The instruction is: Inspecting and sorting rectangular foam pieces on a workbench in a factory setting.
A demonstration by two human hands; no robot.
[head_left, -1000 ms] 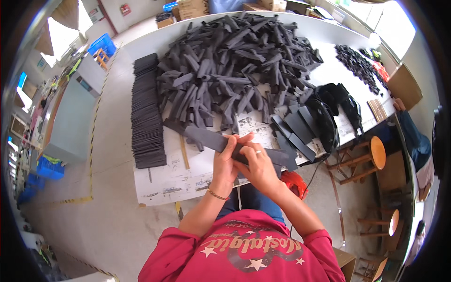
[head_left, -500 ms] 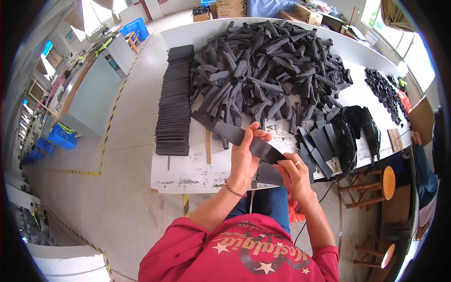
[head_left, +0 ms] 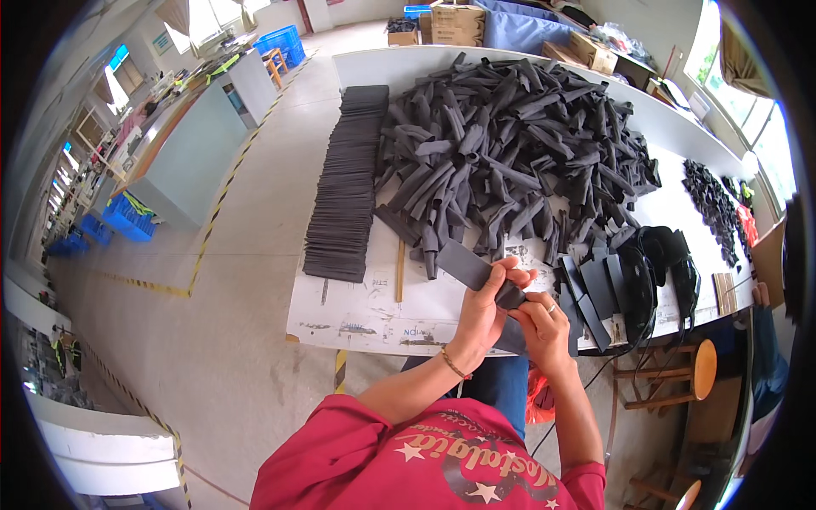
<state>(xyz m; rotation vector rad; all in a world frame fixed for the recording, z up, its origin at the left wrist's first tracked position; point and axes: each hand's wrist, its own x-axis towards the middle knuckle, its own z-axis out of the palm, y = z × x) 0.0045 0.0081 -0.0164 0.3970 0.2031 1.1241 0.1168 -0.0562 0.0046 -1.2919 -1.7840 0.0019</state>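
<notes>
Head view, near to far, all placed from the foam strip in hand: left hand sits under the strip's near end, grip closed around it, thumb and fingers pinching the dark grey piece. Right hand is just right of and below the strip, grip closed on the strip's lower end; ring on one finger. Strip is held up above the desk near edge, tilted, its far end pointing up-left toward the pile.

Just right of the strip: a small batch of flat dark pieces leaning in a row, with black curved items beyond them. Left of the strip: wooden stick lying on printed paper sheets, then a long neat stack of flat foam sheets running away along the desk's left side.

Beyond the strip: big loose pile of curled foam strips covering most of the desk. Far right of the strip: scatter of small black parts.

Progress, as a judgement: one strip in work, only the small batch at right looks finished, the large pile looks untouched, so most is left
</notes>
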